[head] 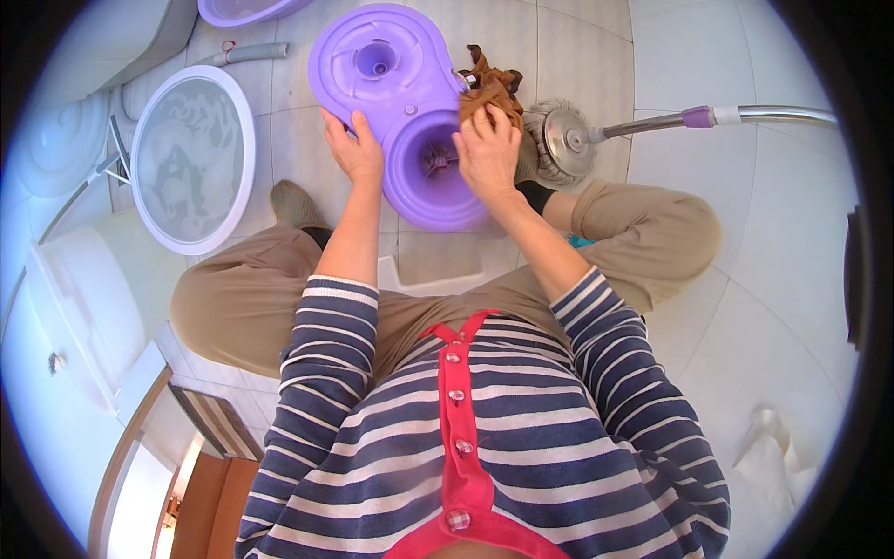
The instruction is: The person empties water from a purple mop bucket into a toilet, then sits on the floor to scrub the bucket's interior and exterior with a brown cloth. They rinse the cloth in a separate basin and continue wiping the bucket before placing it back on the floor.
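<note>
A purple plastic spin-mop bucket [412,91] stands on the tiled floor in front of me, seen from above with two round wells. My left hand [354,150] grips its left side, with the thumb on the rim and the fingers mostly hidden against the wall. At the right edge of the nearer well, my right hand [489,147] has its fingers bent over a wet-looking brown cloth [492,94], which hangs along the bucket's outer side. Part of the cloth is hidden by the hand. Something dark and spoked lies at the bottom of the nearer well.
A white-rimmed basin [192,161] of cloudy water stands at left, near a grey hose [255,52]. To the right lies a round mop head [569,140] with a metal pole [646,126]. A low white stool [436,279] is between my legs. Another purple basin [248,10] is at the top.
</note>
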The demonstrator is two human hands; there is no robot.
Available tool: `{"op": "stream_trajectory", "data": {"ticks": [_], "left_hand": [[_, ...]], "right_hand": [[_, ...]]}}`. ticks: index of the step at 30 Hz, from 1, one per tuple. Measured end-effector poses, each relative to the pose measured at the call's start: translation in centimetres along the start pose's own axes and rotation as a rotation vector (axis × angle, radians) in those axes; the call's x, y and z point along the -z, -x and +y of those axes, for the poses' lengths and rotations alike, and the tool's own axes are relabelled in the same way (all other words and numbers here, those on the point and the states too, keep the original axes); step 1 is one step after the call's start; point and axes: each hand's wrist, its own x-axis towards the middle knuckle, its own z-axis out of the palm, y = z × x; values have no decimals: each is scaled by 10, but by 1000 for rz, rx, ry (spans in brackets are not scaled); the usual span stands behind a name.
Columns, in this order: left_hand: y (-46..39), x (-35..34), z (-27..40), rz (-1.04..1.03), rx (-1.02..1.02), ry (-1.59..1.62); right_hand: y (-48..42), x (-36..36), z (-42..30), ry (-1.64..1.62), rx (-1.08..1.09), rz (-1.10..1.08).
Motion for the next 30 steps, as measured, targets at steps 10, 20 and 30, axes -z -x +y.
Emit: {"op": "stream_trajectory", "data": {"ticks": [10, 20, 30], "left_hand": [[-1, 2, 8, -4, -7, 7], [0, -2, 3, -20, 2, 5], [0, 5, 11, -30, 49, 23]], "right_hand": [[23, 4, 3, -49, 168, -94], [-2, -15, -30, -268, 265, -110], [46, 17, 16, -275, -24, -47]]}}
